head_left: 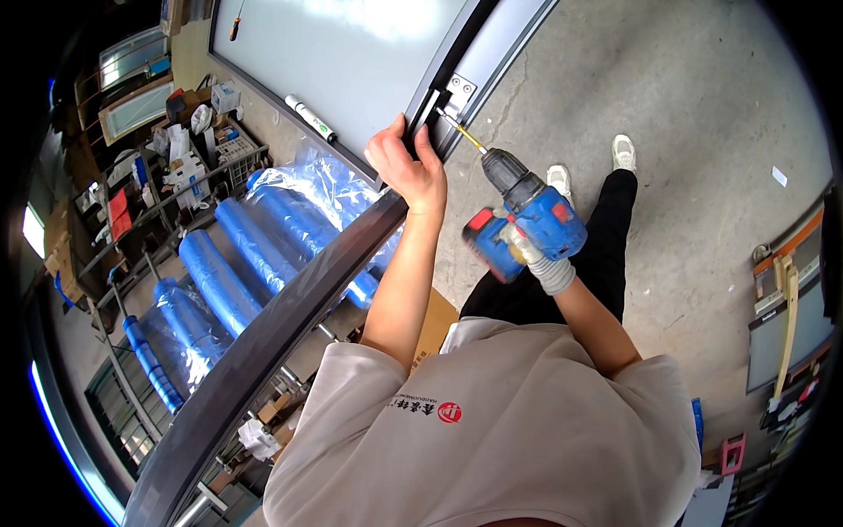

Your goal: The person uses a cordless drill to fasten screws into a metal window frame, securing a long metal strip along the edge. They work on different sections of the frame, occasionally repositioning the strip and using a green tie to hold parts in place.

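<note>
My right hand [536, 255], in a pale knit glove, grips a blue and black cordless drill [549, 224]. Its long yellowish bit [470, 137] points up and left, with the tip at a black fitting beside a silver hinge plate [459, 88]. This plate sits on the edge of a dark-framed panel [369, 57]. My bare left hand [408, 167] is closed at the panel's corner, thumb and fingers on either side of the dark frame edge [421, 114]. Whether a small part also sits between those fingers, I cannot tell.
On the panel lie a white marker [310, 118] and a screwdriver [235, 28]. A dark frame bar [290, 321] runs down on my left. Beyond it are several blue film-wrapped rolls [219, 281] and a cluttered rack [237, 154]. Boards [786, 325] lean at the right.
</note>
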`<state>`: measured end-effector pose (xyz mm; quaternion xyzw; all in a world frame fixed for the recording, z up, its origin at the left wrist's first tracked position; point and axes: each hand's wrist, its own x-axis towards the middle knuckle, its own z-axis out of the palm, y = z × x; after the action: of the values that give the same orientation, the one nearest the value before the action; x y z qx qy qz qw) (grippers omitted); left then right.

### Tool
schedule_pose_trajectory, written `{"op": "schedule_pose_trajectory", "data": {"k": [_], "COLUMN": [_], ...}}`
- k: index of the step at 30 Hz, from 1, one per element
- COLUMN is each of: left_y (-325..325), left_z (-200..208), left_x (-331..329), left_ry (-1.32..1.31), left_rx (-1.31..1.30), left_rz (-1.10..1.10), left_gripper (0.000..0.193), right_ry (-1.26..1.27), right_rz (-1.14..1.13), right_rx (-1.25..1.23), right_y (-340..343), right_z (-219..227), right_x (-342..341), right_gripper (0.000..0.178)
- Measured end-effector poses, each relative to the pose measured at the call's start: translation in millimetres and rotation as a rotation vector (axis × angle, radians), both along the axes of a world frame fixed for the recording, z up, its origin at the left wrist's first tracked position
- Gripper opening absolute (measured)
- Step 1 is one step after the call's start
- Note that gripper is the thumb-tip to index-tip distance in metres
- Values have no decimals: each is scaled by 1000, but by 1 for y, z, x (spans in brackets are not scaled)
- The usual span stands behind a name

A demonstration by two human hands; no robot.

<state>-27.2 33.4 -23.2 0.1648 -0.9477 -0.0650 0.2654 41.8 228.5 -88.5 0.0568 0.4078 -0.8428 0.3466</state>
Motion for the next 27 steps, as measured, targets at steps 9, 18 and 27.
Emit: {"op": "schedule_pose_trajectory", "data": {"k": [9, 18, 27], "left_y": [0, 2, 3], "left_z": [-1, -2, -2], "left_x": [-2, -1, -3], "left_ry": [8, 1, 17], "left_rx": [-11, -7, -43], "left_rz": [1, 1, -17], "left_gripper": [25, 24, 24], "right_ry": [-1005, -528, -46], "right_rz": [106, 81, 26], "right_rx": [-1273, -1053, -370], "right_y": [11, 16, 24], "right_z": [-56, -29, -35], "right_x": [-13, -27, -16], "right_gripper": [45, 63, 63]}}
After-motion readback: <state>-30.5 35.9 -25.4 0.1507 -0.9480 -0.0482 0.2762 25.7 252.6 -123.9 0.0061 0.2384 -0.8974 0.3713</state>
